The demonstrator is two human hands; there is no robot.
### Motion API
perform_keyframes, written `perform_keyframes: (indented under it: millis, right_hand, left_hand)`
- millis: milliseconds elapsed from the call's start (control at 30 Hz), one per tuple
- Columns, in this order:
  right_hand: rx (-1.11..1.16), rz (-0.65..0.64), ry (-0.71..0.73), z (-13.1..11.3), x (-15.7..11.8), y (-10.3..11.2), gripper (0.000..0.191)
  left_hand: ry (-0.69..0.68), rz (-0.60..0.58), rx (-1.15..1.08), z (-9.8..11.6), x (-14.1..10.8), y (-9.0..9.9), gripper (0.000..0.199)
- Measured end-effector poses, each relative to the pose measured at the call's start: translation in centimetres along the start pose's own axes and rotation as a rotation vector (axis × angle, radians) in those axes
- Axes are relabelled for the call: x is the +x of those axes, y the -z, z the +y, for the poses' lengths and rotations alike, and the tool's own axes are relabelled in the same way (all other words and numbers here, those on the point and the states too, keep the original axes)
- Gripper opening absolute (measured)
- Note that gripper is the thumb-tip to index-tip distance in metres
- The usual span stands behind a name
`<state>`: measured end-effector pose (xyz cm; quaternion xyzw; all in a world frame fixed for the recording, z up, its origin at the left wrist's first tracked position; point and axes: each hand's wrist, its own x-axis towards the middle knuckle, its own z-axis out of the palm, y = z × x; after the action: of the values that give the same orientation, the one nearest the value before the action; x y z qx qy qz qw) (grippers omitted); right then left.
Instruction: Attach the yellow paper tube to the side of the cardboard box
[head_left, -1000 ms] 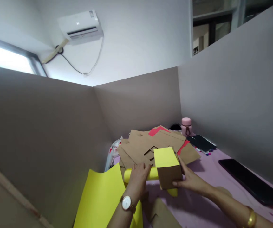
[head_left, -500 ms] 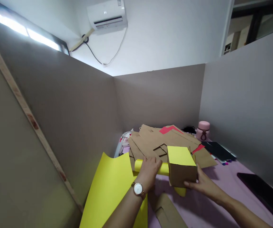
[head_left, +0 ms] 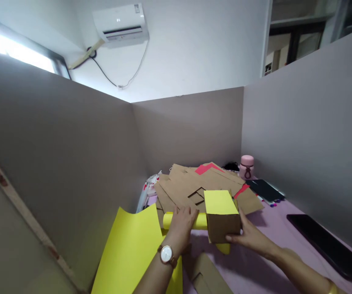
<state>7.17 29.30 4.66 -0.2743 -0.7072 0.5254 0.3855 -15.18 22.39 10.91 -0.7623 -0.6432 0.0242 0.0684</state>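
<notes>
**Yellow tube (head_left: 200,221) and cardboard box (head_left: 223,227) held end to side**

The tube's long axis is laid roughly left to right, its right end pointed at the box's left side; whether it is inserted cannot be told. The box is turned yellow face up, with a brown side toward the viewer. The tube is gripped from above by the left hand (head_left: 180,226); the box is clasped at its right side by the right hand (head_left: 249,236), well apart, the box between them. The tube's middle is covered by the left hand, some right-hand fingers are hidden behind the box, and the yellow piece (head_left: 223,248) beneath is only partly seen.
</notes>
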Motion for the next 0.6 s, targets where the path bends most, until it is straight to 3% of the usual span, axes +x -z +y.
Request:
perform_keyframes:
  millis: [433, 600]
  right_hand:
    - [-0.012, 0.005, 0.131, 0.6, 0.7, 0.2, 0.135]
    - [0.007, 0.011, 0.152, 0.6, 1.1, 0.1, 0.140]
  left_hand:
    - [0.040, 0.036, 0.007, -1.2, 0.7, -0.2, 0.060]
    - [0.055, 0.036, 0.027, -1.3, 1.1, 0.1, 0.067]
